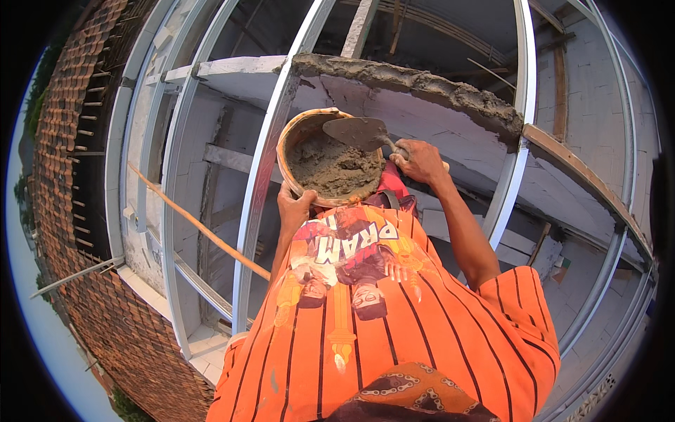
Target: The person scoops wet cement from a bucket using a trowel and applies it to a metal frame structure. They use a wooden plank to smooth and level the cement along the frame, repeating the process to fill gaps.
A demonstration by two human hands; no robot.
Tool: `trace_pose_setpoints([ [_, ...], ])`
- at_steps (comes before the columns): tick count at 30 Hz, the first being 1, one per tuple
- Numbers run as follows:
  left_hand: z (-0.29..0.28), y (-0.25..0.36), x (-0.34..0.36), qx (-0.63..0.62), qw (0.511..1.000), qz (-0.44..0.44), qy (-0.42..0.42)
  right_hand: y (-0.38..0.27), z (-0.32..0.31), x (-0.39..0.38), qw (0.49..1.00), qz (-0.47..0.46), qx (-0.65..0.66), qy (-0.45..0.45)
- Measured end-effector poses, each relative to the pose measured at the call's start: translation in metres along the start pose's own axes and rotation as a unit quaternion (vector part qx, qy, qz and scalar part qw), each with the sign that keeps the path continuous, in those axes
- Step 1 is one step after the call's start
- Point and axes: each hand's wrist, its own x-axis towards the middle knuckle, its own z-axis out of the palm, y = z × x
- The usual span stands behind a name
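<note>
A round orange-rimmed bucket point(283, 153) is tilted in front of my body, with wet grey mortar point(330, 170) inside it. My left hand point(295, 205) grips the bucket at its near left edge, the thumb lying along the rim. In my right hand point(420, 162) is the handle of a trowel point(354, 131), closed in the fingers. The trowel's mortar-smeared blade points left over the bucket's far right side, above the mortar. Just beyond the bucket, a rough layer of mortar point(422, 86) covers the top of a pale wall point(401, 112).
Silvery metal rafters point(271, 141) run on both sides of me, another metal rafter point(517, 141) standing to the right. A thin wooden stick point(200, 226) slants at the left. Block walls point(587, 98) lie below. A tiled roof point(63, 162) fills the far left.
</note>
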Motion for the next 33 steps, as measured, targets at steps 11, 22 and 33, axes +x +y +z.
trace_pose_setpoints([
  [11,-0.025,0.028,-0.015,-0.118,0.987,-0.076,-0.08,-0.03,-0.008,0.016,0.996,-0.061,0.065,0.031],
  [22,-0.009,0.036,-0.022,-0.064,0.997,-0.027,-0.025,-0.065,0.033,0.018,0.977,-0.109,-0.182,-0.01],
  [33,-0.003,0.001,-0.007,0.064,0.981,0.063,0.173,-0.082,0.005,0.062,0.935,-0.211,-0.232,-0.166],
])
